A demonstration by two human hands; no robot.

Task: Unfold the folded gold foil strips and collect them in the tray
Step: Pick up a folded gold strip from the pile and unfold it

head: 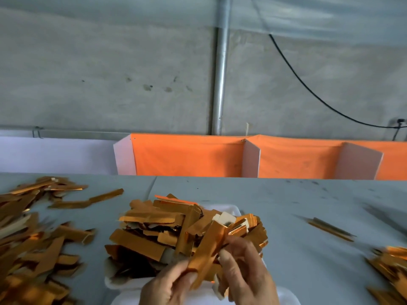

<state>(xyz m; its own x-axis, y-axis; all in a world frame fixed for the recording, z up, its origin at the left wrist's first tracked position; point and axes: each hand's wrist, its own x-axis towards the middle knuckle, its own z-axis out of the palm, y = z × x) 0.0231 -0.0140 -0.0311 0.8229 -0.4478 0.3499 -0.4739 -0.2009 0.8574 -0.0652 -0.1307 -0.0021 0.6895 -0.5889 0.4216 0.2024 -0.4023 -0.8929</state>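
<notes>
1. A gold foil strip (208, 252) is being held between both hands, low in the middle of the view, just above the near edge of the tray (231, 207).
2. Its lower end is being pinched by the thumb and fingers of the left hand (169, 285).
3. Its upper part is being gripped by the curled fingers of the right hand (246, 269), with the strip slanting up and to the right.
4. The white tray is being almost wholly covered by a heap of gold strips (171, 227), lying crossed at many angles, some showing a pale reverse side.
5. A second, larger spread of strips (33, 238) is being carried by the grey surface (286, 199) on the left, well apart from the tray.
6. A single long strip (330, 228) is being seen lying alone on the right of the surface, blurred.
7. More strips (389, 267) are being shown at the right edge, also blurred.
8. An orange cloth (189, 155) with white dividers (251, 158) is being seen behind the surface, below a grey wall (110, 73), a metal pole (220, 73) and a black cable (308, 89).
</notes>
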